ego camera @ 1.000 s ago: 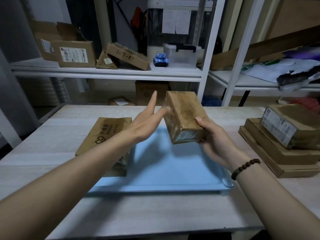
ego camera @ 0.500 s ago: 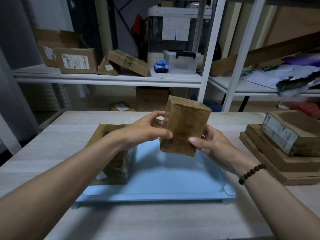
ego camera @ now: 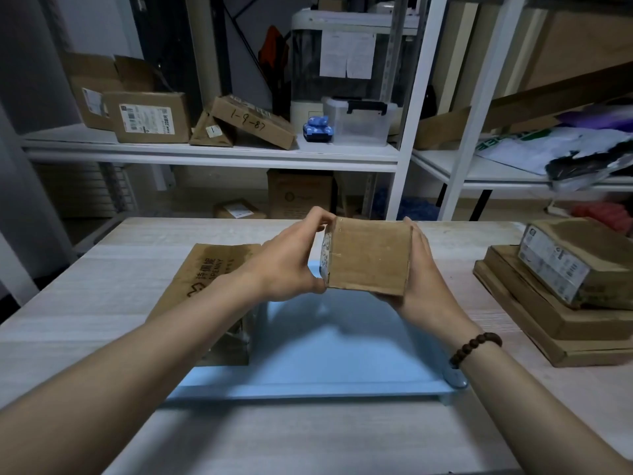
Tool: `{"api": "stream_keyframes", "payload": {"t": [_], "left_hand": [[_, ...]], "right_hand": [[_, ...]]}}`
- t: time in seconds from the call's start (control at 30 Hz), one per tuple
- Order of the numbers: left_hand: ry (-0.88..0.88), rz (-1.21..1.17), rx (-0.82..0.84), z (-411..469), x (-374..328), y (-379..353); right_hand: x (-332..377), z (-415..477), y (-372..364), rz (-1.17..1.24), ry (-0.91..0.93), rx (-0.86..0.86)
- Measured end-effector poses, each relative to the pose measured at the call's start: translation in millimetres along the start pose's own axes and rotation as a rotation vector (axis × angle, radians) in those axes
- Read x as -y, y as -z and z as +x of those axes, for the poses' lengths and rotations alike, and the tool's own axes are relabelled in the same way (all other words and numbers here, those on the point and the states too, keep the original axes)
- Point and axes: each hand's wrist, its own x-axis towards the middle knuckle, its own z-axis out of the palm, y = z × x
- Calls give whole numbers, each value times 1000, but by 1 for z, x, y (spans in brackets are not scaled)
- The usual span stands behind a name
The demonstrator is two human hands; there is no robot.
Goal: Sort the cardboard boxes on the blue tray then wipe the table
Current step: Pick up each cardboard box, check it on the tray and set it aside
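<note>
A small brown cardboard box [ego camera: 368, 257] hangs in the air above the blue tray [ego camera: 335, 351], one broad face turned towards me. My left hand [ego camera: 291, 258] grips its left end, where a label shows. My right hand [ego camera: 419, 279] holds its right side and underside. A printed cardboard box [ego camera: 209, 269] lies on the tray's left part, partly hidden by my left forearm. On the table at the right, a labelled box [ego camera: 575, 265] rests on two flat boxes [ego camera: 548, 323].
The wooden table [ego camera: 102, 286] runs to a near edge at the bottom. Behind it stand white shelves [ego camera: 212, 156] with several cartons, a clear plastic bin [ego camera: 359, 121] and a blue toy. More boxes sit on the floor under the shelf.
My left hand went from open beside the box to gripping its left end. Both hands turned the box, so a broad face now fronts me, and my view dropped slightly.
</note>
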Motion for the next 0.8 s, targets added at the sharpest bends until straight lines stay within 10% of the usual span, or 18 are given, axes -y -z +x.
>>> {"api": "stream_keyframes", "payload": {"t": [0.47, 0.8], "left_hand": [[336, -441, 311, 2, 8, 30], [435, -353, 115, 3, 1, 27]], "right_hand": [[9, 2, -1, 589, -287, 217], [32, 10, -18, 619, -518, 107]]}}
